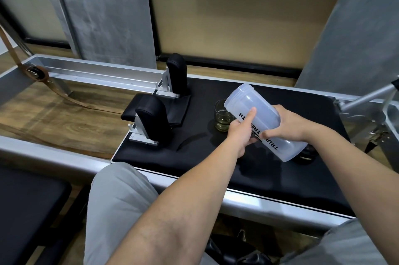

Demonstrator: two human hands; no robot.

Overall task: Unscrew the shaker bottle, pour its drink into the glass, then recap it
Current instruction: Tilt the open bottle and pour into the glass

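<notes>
The fingers (251,113) of the left hand (240,133) are wrapped around the middle of the shaker bottle (262,122), index finger stretched straight along its side toward the mouth. The right hand (288,123) grips the same bottle from the far side, thumb pressed on the near face beside the black lettering. Both forearms reach in from the near edge of the padded black platform (194,156), the left crossing diagonally over a grey trouser knee (116,195).

The one translucent bottle is uncapped and tilted, its long axis running from its base, low toward the platform's right end, up to its open mouth, which points up and left, over the glass (222,119). The single glass stands upright near the platform's middle, holding a little yellowish drink. One dark round object (307,155), possibly the cap, lies just beside the bottle's base.
</notes>
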